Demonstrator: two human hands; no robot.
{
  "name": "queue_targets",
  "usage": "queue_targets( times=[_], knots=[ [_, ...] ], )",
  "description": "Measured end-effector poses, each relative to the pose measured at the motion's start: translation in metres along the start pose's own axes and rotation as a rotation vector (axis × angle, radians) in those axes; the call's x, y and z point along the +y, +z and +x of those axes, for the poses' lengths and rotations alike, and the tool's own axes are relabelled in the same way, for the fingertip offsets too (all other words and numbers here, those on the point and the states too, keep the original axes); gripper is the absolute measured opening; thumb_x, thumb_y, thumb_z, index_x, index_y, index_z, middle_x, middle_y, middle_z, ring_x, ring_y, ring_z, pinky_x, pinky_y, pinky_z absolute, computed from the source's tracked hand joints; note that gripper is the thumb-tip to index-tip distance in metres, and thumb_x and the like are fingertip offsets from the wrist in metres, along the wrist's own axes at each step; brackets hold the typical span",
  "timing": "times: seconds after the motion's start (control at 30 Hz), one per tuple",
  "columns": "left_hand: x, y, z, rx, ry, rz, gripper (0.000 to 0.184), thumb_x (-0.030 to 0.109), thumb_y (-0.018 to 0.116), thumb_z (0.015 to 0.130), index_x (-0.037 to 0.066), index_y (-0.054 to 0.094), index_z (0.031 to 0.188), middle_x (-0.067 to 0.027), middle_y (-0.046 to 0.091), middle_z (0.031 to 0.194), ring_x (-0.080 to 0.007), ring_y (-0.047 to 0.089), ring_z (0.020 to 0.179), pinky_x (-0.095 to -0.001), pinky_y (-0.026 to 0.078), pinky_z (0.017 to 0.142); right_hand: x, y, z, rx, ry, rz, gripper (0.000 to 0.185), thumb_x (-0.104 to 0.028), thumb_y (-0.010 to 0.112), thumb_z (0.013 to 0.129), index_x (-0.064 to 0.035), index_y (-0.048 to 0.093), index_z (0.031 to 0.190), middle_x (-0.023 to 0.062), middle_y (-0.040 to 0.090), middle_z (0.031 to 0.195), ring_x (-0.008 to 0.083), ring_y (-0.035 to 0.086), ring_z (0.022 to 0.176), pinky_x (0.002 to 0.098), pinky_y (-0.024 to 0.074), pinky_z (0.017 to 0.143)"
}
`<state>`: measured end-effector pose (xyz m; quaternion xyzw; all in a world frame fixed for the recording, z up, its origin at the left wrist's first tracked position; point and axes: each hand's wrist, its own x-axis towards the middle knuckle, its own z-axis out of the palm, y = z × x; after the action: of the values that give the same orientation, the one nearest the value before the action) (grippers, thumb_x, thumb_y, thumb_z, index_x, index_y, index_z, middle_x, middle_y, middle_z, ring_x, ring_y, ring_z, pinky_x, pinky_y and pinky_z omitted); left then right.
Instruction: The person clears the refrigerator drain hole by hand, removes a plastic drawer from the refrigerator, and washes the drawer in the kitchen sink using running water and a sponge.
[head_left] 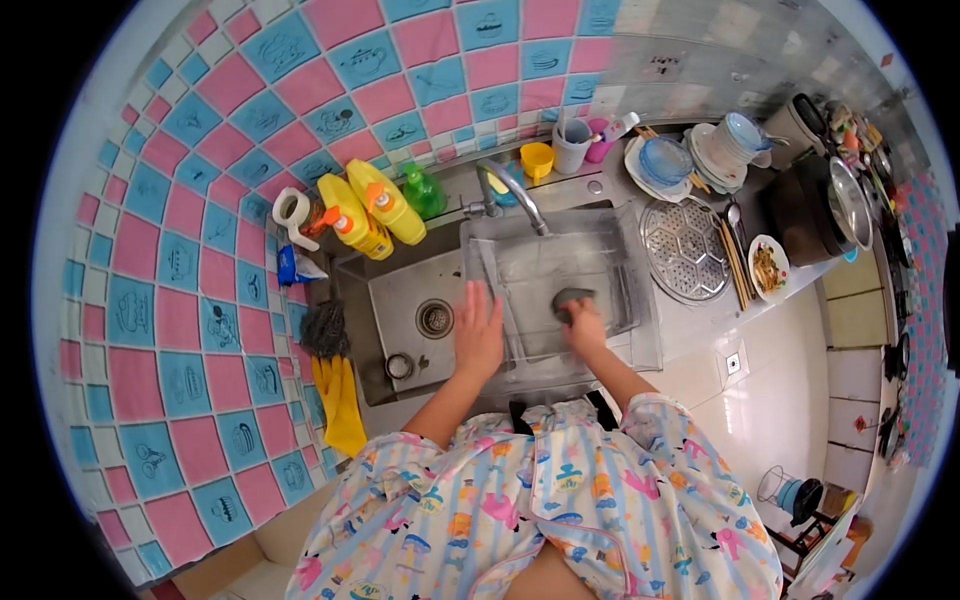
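Note:
A large clear plastic bin point(625, 250) stands in the right-hand part of the sink under the faucet point(530, 205). My right hand point(584, 328) is inside it, closed on a dark grey scrubbing pad point(572, 296) that is a little blurred by motion. The pad is over the bin's floor; whether it touches cannot be seen. At the bin's left side is my left hand point(478, 335), its fingers stretched out and resting against the wall near the rim. Nothing shows in that hand.
Left of the bin lies the steel sink basin point(395, 310) with its drain point(434, 318). Yellow bottles point(385, 205) and a green bottle point(424, 192) stand behind it. Yellow gloves point(340, 400) hang at left. A perforated steamer plate point(686, 250), chopsticks point(735, 265) and stacked dishes point(715, 155) occupy the right counter.

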<state>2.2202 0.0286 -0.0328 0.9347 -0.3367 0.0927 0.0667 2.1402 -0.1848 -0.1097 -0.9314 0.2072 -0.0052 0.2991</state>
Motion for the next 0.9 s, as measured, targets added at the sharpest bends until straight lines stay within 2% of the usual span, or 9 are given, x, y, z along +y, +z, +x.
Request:
queue_targets(
  times=[0.1, 0.17, 0.37, 0.43, 0.53, 0.57, 0.63, 0.7, 0.9],
  knots=[
    [0.018, 0.006, 0.015, -0.11, 0.101, -0.547, 0.045, 0.008, 0.053, 0.089, 0.003, 0.048, 0.133, -0.0199, 0.044, 0.141, -0.0318, 0.042, 0.131, -0.0381, 0.033, 0.108, -0.008, 0.003, -0.007, -0.154, -0.096, 0.481, 0.04, -0.002, 0.06, 0.072, -0.0099, 0.057, 0.111, 0.0135, 0.062, 0.098, 0.0295, 0.061, 0.093, 0.0382, 0.0503, 0.08],
    [0.028, 0.041, 0.022, -0.313, -0.07, -0.979, 0.042, 0.018, 0.05, 0.094, 0.003, 0.049, 0.133, -0.0172, 0.05, 0.135, -0.0292, 0.047, 0.127, -0.036, 0.035, 0.106, -0.008, 0.015, -0.008, -0.219, -0.074, 0.812, 0.037, 0.0, 0.056, 0.073, -0.0047, 0.058, 0.109, 0.0086, 0.063, 0.092, 0.0207, 0.061, 0.087, 0.0343, 0.0501, 0.077],
    [0.041, 0.082, 0.036, -0.932, -0.607, -2.05, 0.051, 0.05, 0.045, 0.095, 0.008, 0.056, 0.122, -0.0101, 0.065, 0.111, -0.0279, 0.063, 0.103, -0.0444, 0.05, 0.091, -0.03, -0.021, -0.001, -0.243, 0.494, 1.709, 0.029, 0.005, 0.052, 0.075, -0.0026, 0.061, 0.101, 0.0041, 0.063, 0.093, 0.0138, 0.058, 0.083, 0.0263, 0.0476, 0.074],
    [0.043, 0.037, 0.048, -1.135, -0.726, -2.388, 0.052, 0.053, 0.048, 0.093, 0.007, 0.058, 0.115, -0.0117, 0.064, 0.107, -0.029, 0.065, 0.093, -0.0476, 0.056, 0.08, -0.026, -0.016, 0.011, -0.082, 0.329, 1.524, 0.028, 0.006, 0.051, 0.075, -0.0019, 0.061, 0.099, 0.0037, 0.063, 0.092, 0.0135, 0.058, 0.085, 0.0275, 0.0478, 0.074],
    [0.035, 0.034, 0.07, -1.1, -0.694, -2.3, 0.048, 0.046, 0.052, 0.094, 0.004, 0.056, 0.117, -0.0141, 0.064, 0.107, -0.0283, 0.066, 0.092, -0.0379, 0.058, 0.075, -0.028, -0.037, 0.024, 0.134, -0.052, 0.858, 0.031, 0.01, 0.054, 0.072, -0.0024, 0.062, 0.099, 0.008, 0.066, 0.096, 0.0233, 0.059, 0.094, 0.0342, 0.0483, 0.079],
    [0.034, 0.029, 0.076, -1.06, -0.797, -2.282, 0.032, 0.029, 0.06, 0.093, 0.004, 0.056, 0.112, -0.0108, 0.061, 0.093, -0.0198, 0.063, 0.077, -0.024, 0.053, 0.06, -0.031, -0.05, 0.025, 0.199, -0.276, 0.663, 0.033, 0.01, 0.055, 0.071, -0.0027, 0.062, 0.1, 0.0094, 0.066, 0.097, 0.0265, 0.058, 0.096, 0.0358, 0.0482, 0.081],
    [0.021, 0.03, 0.084, -1.13, -0.676, -2.269, 0.021, 0.018, 0.063, 0.091, 0.006, 0.056, 0.106, -0.0067, 0.056, 0.086, -0.014, 0.055, 0.069, -0.0209, 0.045, 0.053, -0.042, -0.072, 0.019, 0.22, -0.581, 0.438, 0.05, 0.009, 0.061, 0.067, -0.0077, 0.059, 0.113, 0.0128, 0.062, 0.114, 0.0349, 0.056, 0.1, 0.0401, 0.0475, 0.087],
    [0.013, 0.02, 0.089, -1.168, -0.606, -2.175, 0.013, 0.003, 0.064, 0.086, 0.008, 0.054, 0.094, 0.0, 0.045, 0.073, -0.0071, 0.039, 0.059, -0.0193, 0.03, 0.046, -0.057, -0.099, 0.007, 0.164, -0.709, 0.142, 0.055, 0.006, 0.061, 0.069, -0.0098, 0.053, 0.121, 0.0137, 0.056, 0.123, 0.0345, 0.055, 0.103, 0.0407, 0.0481, 0.087],
    [0.035, 0.016, 0.094, -1.296, -0.494, -1.613, 0.014, -0.003, 0.064, 0.079, 0.007, 0.054, 0.08, -0.0005, 0.045, 0.061, -0.0074, 0.036, 0.047, -0.0225, 0.023, 0.039, -0.047, -0.071, 0.019, -0.015, -0.62, -0.212, 0.056, -0.009, 0.061, 0.075, -0.0118, 0.045, 0.129, 0.0187, 0.052, 0.126, 0.0327, 0.062, 0.096, 0.0392, 0.0536, 0.075]
  ],
)
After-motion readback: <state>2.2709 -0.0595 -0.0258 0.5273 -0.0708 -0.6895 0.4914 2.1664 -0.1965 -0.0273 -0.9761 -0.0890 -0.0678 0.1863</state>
